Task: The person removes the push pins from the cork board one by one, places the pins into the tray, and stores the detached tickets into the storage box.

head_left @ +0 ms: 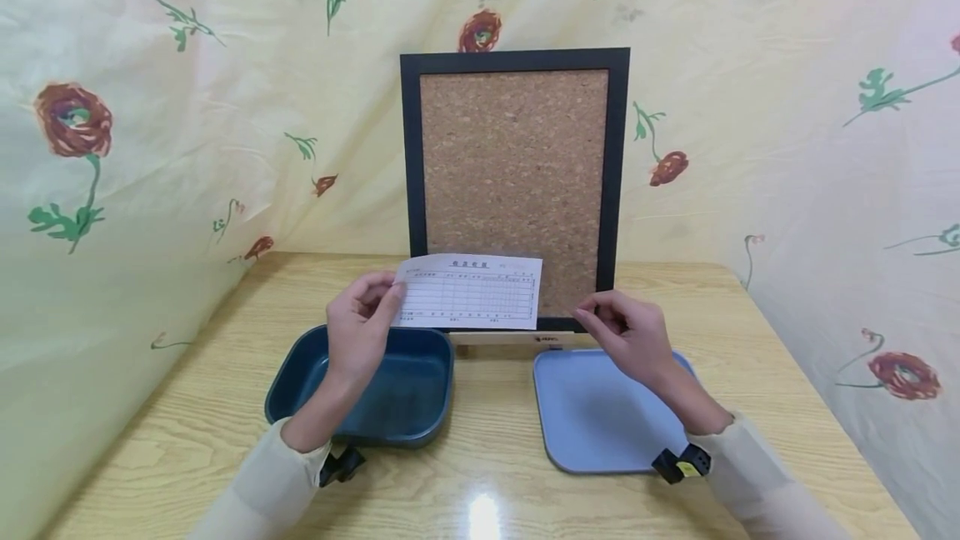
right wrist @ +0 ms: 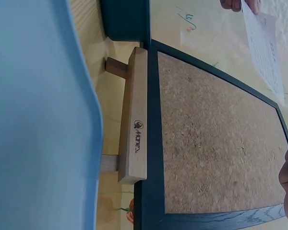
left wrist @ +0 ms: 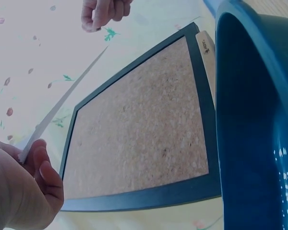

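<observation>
Between thumb and fingers my left hand (head_left: 360, 319) pinches the left end of a white printed receipt slip (head_left: 472, 294). The slip is held upright and overlaps the lower part of a black-framed cork board (head_left: 517, 165) in the head view. From the left wrist view, the slip (left wrist: 62, 103) appears nearly edge-on. My right hand (head_left: 630, 332) is to the right of the slip, near the board's lower right corner, thumb and forefinger tips together and the other fingers curled. I cannot tell whether something tiny sits between those tips.
A dark teal tray (head_left: 375, 432) stands under my left hand and forearm. Below my right hand lies a shallow light blue tray (head_left: 577, 452). The board leans on a wooden easel whose ledge (right wrist: 134, 139) carries a printed logo. Flowered cloth (head_left: 187, 132) hangs behind the wooden table (head_left: 495, 432).
</observation>
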A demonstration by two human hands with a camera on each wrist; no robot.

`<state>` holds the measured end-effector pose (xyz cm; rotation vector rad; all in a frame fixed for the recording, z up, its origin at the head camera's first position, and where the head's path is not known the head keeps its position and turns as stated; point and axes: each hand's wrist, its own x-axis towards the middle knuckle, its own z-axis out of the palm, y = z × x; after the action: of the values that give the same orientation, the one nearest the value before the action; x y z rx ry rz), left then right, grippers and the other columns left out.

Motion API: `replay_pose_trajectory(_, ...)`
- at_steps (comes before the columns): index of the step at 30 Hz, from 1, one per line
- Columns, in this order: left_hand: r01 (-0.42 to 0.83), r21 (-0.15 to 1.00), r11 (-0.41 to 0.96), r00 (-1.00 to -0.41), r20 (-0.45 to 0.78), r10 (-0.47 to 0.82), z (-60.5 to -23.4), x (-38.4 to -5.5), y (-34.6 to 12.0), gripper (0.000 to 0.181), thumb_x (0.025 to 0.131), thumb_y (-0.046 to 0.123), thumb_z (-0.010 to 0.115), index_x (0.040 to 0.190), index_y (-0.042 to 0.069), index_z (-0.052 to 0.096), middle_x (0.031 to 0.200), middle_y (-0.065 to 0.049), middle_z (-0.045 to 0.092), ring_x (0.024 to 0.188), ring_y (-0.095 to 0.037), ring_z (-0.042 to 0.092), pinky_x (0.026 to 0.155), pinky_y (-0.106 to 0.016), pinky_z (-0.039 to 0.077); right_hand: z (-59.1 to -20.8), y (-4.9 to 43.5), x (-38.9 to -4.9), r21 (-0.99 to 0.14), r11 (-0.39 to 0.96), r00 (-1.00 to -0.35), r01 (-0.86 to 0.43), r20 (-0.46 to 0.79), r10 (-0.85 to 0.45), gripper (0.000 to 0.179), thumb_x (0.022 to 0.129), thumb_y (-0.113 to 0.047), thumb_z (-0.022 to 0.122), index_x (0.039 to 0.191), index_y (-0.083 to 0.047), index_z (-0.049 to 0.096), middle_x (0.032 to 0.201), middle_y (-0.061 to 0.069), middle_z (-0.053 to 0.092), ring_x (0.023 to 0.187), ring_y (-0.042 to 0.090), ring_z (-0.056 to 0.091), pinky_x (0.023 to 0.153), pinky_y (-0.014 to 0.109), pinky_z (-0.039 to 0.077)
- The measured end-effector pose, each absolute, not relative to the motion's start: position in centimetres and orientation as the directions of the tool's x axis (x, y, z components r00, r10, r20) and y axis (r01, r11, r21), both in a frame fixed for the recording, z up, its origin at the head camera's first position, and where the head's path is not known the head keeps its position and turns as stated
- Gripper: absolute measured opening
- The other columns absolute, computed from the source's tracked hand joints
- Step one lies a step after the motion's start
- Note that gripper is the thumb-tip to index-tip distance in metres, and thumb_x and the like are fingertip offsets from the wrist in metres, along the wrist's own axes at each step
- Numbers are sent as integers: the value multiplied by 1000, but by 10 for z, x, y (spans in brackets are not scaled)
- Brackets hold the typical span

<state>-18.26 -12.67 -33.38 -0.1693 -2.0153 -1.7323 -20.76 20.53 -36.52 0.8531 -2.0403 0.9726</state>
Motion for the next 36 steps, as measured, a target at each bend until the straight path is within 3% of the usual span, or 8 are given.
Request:
replay_pose_trajectory(4, 362, 910, 201, -886, 403, -228, -334, -178, -134, 17, 96, 7, 64, 110, -3, 69, 97, -28, 72, 72, -6, 62, 63, -15, 49, -369, 211, -205, -360, 496, -530, -790, 809, -257, 31, 69, 16, 78, 90, -7, 71, 57, -5, 46, 53, -1, 36, 50, 13, 30)
replay_pose_trajectory(8, 338, 916, 215, -891, 386, -241, -334, -173, -144, 18, 97, 9, 64, 110, -1, 70, 85, 2, 76, 71, -7, 61, 62, -16, 49, -374, 218, -203, -350, 504, -524, -790, 812, -258, 30, 69, 13, 79, 89, -7, 71, 55, -5, 42, 52, -2, 34, 50, 11, 28)
replay_pose_trajectory(11, 345, 912, 221, -883, 395, -254, -336, -170, -151, 16, 96, 9, 65, 107, -2, 70, 75, 22, 68, 68, -7, 59, 60, -16, 47, -377, 223, -201, -344, 506, -519, -791, 815, -257, 25, 71, 10, 80, 88, -6, 70, 54, -5, 39, 52, -2, 33, 50, 11, 26)
replay_pose_trajectory(27, 288, 946, 147, -881, 322, -345, -346, -160, -178, 17, 94, 4, 66, 106, -8, 67, 70, 17, 68, 66, -3, 58, 60, -14, 47, -389, 233, -188, -365, 499, -537, -786, 803, -260, 29, 66, 17, 78, 84, -3, 69, 52, -4, 35, 49, -4, 30, 48, 11, 23)
replay_pose_trajectory(36, 238, 961, 140, -886, 274, -374, -350, -156, -193, 12, 94, 5, 66, 103, -3, 69, 71, 16, 70, 65, -2, 61, 60, -14, 50, -394, 246, -180, -386, 574, -613, -723, 741, -274, 36, 65, 14, 80, 87, -12, 71, 53, -10, 36, 51, -6, 30, 49, 11, 26)
